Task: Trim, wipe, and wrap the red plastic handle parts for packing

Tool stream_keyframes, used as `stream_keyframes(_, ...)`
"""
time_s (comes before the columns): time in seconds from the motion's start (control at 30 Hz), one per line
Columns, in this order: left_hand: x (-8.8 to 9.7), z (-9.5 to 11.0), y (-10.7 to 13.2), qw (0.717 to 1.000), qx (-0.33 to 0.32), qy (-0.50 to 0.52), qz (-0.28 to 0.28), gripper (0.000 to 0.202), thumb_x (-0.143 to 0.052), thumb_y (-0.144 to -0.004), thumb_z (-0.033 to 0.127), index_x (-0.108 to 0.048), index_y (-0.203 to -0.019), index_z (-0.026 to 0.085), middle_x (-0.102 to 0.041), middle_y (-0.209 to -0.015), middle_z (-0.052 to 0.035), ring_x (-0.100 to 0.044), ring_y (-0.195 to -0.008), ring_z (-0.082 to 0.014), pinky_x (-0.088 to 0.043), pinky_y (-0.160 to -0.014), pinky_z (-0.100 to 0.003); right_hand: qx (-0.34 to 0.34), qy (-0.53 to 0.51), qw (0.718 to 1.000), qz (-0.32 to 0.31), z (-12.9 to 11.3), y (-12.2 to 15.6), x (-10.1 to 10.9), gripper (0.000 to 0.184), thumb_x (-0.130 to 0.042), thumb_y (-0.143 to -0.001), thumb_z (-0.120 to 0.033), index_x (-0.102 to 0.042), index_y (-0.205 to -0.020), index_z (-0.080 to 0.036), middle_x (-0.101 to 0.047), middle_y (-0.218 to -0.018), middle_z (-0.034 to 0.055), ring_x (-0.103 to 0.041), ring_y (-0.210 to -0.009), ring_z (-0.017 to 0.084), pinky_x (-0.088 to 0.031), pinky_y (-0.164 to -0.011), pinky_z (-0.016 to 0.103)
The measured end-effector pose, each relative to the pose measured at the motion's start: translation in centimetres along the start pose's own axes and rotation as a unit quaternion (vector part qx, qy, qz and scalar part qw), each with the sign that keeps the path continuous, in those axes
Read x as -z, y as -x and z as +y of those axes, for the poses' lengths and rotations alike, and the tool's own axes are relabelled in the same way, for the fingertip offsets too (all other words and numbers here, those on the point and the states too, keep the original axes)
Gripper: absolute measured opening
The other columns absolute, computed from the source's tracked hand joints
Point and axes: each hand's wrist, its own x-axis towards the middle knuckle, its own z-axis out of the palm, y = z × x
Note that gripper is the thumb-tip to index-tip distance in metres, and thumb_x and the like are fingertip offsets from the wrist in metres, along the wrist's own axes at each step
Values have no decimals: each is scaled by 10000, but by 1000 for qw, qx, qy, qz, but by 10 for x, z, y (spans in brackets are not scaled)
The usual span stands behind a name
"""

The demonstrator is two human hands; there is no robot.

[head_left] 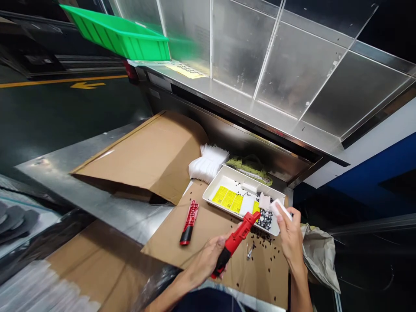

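Note:
My left hand [212, 255] is wrapped round the black grip of a long red and black tool housing [238, 236], which is tilted up to the right. In my right hand [290, 232] a small white block [281, 209] is pinched between thumb and fingers, over the right end of a white tray [224, 173]. That tray holds yellow label sheets [227, 198], a pale pink pad [264, 201] and many small black pieces [264, 219]. A second red and black housing [189, 223] lies on the cardboard to the left. A small metal part [249, 251] lies below the tray.
Loose black bits are scattered over the cardboard sheet [208, 216]. A large open carton [146, 156] stands at left, with a stack of white foam sheets [209, 162] beside it. Behind runs a metal ledge [227, 93] bearing a green bin [120, 37]. A crumpled bag [320, 253] hangs at right.

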Motion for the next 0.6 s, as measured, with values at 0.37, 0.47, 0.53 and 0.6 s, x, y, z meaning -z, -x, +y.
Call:
stream_keyframes(0.37,3,1,3,904,78,357,-222,756,-256,-950,671,-578,-519,140,-355,-348,34,-250,-238,-34,-152,-269,-163,-1,-274,962,-13,-11,17,-42,561,-391,-973,-562,-463,-1452,-279,-412,-1387,111,-469,-1245,258,-451,-975,395)
stream_keyframes(0.47,8,-6,3,872,90,414,-247,780,-224,-970,641,-482,-423,147,-273,-336,44,-180,-247,-21,-153,-285,-156,10,-271,962,-9,-12,15,-44,582,-379,-971,-579,-446,-1463,-276,-427,-1387,114,-484,-1242,264,-440,-1002,426)
stream_keyframes(0.53,10,-8,2,857,98,448,-234,768,-221,-994,589,-493,-436,137,-286,-359,49,-157,-264,-7,-168,-299,-139,11,-260,965,-9,-12,15,-44,606,-365,-967,-597,-431,-1472,-269,-432,-1386,121,-504,-1221,268,-454,-986,435)
stream_keyframes(0.6,11,-9,2,848,116,465,-227,761,-218,-1008,557,-487,-438,130,-285,-373,52,-141,-277,2,-158,-305,-128,16,-239,971,-7,-14,16,-45,617,-349,-970,-601,-428,-1474,-254,-423,-1405,131,-503,-1225,274,-463,-973,437)
